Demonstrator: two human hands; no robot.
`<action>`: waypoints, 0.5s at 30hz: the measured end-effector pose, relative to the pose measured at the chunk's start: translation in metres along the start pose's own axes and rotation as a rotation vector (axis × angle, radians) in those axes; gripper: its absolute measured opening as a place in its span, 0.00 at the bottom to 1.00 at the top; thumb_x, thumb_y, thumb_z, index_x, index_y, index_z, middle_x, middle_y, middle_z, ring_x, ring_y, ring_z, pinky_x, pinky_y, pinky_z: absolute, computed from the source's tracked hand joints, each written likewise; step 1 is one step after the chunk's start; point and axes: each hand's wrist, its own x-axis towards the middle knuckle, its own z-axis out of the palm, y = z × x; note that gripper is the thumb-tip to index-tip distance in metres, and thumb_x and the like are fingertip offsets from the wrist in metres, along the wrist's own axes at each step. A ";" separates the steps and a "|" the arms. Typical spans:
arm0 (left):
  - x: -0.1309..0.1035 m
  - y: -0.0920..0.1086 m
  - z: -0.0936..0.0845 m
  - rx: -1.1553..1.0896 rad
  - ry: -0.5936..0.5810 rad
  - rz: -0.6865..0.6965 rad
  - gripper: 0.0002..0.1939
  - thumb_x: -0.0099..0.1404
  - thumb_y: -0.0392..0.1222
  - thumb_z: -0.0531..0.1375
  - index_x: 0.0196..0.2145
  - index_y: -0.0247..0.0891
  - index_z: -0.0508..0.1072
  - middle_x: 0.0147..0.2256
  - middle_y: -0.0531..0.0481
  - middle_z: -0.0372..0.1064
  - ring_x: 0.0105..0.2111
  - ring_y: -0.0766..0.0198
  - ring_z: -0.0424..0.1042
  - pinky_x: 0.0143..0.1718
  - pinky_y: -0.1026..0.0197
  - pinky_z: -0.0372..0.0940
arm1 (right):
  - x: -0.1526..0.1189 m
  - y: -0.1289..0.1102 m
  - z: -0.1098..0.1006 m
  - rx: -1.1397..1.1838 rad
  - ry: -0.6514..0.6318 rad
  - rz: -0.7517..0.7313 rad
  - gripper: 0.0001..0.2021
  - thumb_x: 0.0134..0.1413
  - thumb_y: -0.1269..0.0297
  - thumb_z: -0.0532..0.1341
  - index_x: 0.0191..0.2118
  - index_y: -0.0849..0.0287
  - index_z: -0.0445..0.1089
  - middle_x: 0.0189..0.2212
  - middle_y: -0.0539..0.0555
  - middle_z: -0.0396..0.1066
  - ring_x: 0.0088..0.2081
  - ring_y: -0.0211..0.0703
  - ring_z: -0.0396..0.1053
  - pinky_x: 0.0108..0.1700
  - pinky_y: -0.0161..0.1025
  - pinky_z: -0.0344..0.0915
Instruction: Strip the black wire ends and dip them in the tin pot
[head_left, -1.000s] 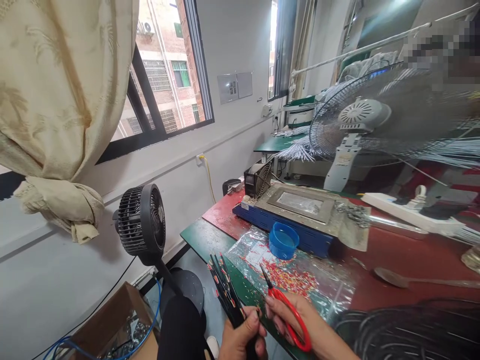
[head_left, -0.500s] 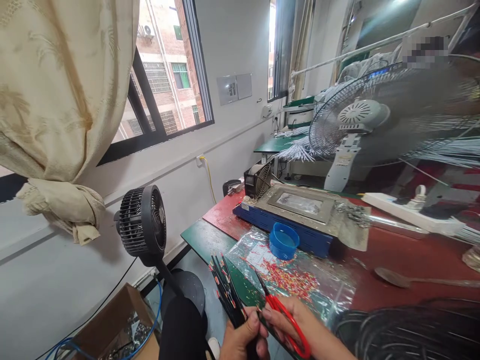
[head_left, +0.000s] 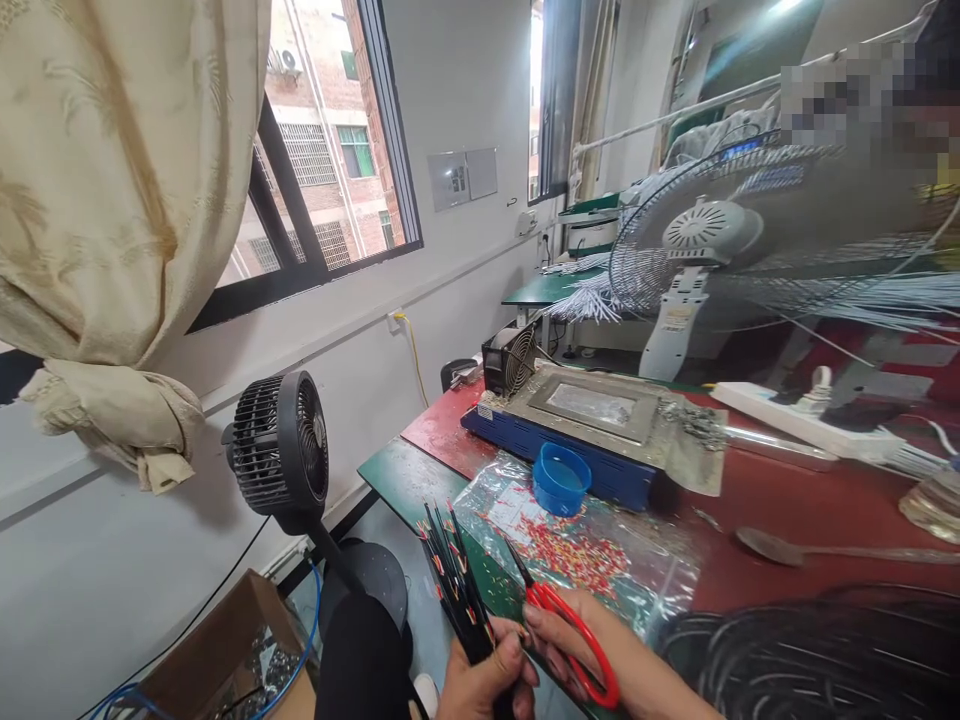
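In a white-walled room with two windows and one tied-back curtain (head_left: 112, 230), a red-and-green table (head_left: 810, 500) stands between two larger fans, one black (head_left: 281, 445) on the floor and one white (head_left: 701, 230); a third, small square fan (head_left: 508, 362) sits on the blue machine's far end.

The left hand (head_left: 487, 680) has its fingers closed round one bundle of black cables (head_left: 457, 575), held upright before the table's near edge, red and pale wire ends at the top; they overlap too much to count. The right hand (head_left: 574, 640) has its fingers curled about the red handles of one pair of scissors (head_left: 574, 625), blades pointing up and left, fingertips close to the left thumb.

Containers: one blue round cup (head_left: 561, 488), contents unclear, stands on a clear plastic bag (head_left: 660, 575) strewn with countless red and yellow scraps (head_left: 577, 555). The one blue machine (head_left: 555, 455) has a recess with silvery material. One glass jar (head_left: 930, 510) is at the right edge. On the floor, one cardboard box (head_left: 259, 608) holds small shiny pieces. One spoon (head_left: 765, 545) lies beyond coiled black cable (head_left: 817, 655).
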 end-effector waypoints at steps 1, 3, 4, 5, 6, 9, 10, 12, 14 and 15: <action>0.000 0.000 0.000 0.003 -0.002 0.007 0.17 0.48 0.53 0.65 0.24 0.34 0.71 0.10 0.58 0.59 0.10 0.75 0.55 0.15 0.66 0.45 | 0.000 -0.002 0.000 -0.004 -0.008 0.005 0.29 0.42 0.35 0.58 0.20 0.62 0.63 0.12 0.46 0.59 0.13 0.27 0.51 0.17 0.30 0.43; -0.001 0.000 0.000 0.009 -0.017 0.018 0.18 0.48 0.54 0.65 0.22 0.34 0.71 0.10 0.58 0.58 0.10 0.76 0.55 0.15 0.66 0.45 | -0.001 -0.005 0.001 -0.008 -0.031 0.010 0.29 0.43 0.35 0.58 0.20 0.62 0.64 0.13 0.46 0.59 0.14 0.27 0.51 0.17 0.30 0.43; -0.001 0.000 0.001 0.003 -0.017 0.021 0.18 0.47 0.54 0.65 0.22 0.34 0.72 0.10 0.57 0.59 0.10 0.76 0.55 0.15 0.67 0.45 | -0.002 -0.006 0.002 -0.005 -0.037 0.010 0.29 0.43 0.36 0.58 0.20 0.62 0.64 0.13 0.46 0.59 0.14 0.27 0.51 0.17 0.30 0.43; -0.001 0.000 0.001 -0.006 -0.012 0.021 0.18 0.47 0.53 0.65 0.23 0.34 0.72 0.11 0.57 0.60 0.10 0.76 0.55 0.15 0.67 0.46 | -0.002 -0.006 0.002 0.000 -0.039 0.008 0.28 0.43 0.36 0.59 0.20 0.62 0.64 0.13 0.46 0.59 0.14 0.28 0.51 0.17 0.30 0.43; -0.002 0.000 0.001 -0.014 -0.004 0.019 0.18 0.46 0.53 0.66 0.23 0.34 0.72 0.12 0.57 0.61 0.10 0.76 0.56 0.15 0.67 0.46 | -0.002 -0.005 0.002 0.005 -0.035 0.006 0.27 0.43 0.37 0.59 0.20 0.62 0.63 0.12 0.46 0.59 0.14 0.28 0.51 0.17 0.30 0.44; -0.001 0.001 0.002 -0.043 0.032 0.003 0.19 0.44 0.53 0.67 0.25 0.33 0.73 0.13 0.55 0.64 0.12 0.74 0.59 0.17 0.67 0.49 | 0.000 0.000 -0.001 -0.024 0.000 0.012 0.27 0.45 0.37 0.58 0.19 0.60 0.60 0.12 0.45 0.58 0.14 0.28 0.51 0.17 0.30 0.44; -0.001 0.001 0.002 -0.055 0.041 -0.001 0.20 0.44 0.53 0.68 0.25 0.32 0.73 0.13 0.53 0.65 0.13 0.73 0.60 0.18 0.67 0.50 | 0.001 0.002 -0.004 -0.083 0.039 -0.007 0.26 0.46 0.37 0.57 0.19 0.59 0.60 0.12 0.45 0.58 0.14 0.29 0.52 0.17 0.30 0.46; 0.000 0.001 0.000 -0.135 0.092 -0.039 0.19 0.42 0.51 0.69 0.24 0.31 0.73 0.15 0.50 0.68 0.16 0.69 0.65 0.20 0.65 0.54 | 0.002 0.005 -0.008 -0.323 0.161 -0.162 0.24 0.49 0.41 0.57 0.20 0.59 0.62 0.14 0.48 0.62 0.16 0.33 0.57 0.19 0.32 0.52; 0.001 0.001 -0.002 -0.294 0.209 -0.132 0.17 0.40 0.46 0.71 0.25 0.33 0.74 0.18 0.50 0.71 0.21 0.66 0.70 0.25 0.64 0.59 | 0.001 0.005 -0.010 -0.654 0.264 -0.487 0.17 0.53 0.51 0.59 0.22 0.58 0.66 0.18 0.51 0.67 0.21 0.37 0.63 0.24 0.34 0.57; 0.001 0.000 -0.003 -0.381 0.266 -0.181 0.16 0.39 0.44 0.71 0.26 0.34 0.74 0.19 0.51 0.71 0.24 0.65 0.71 0.29 0.62 0.62 | 0.000 0.005 -0.010 -0.811 0.272 -0.673 0.14 0.55 0.56 0.59 0.24 0.58 0.69 0.19 0.52 0.68 0.23 0.38 0.64 0.25 0.34 0.58</action>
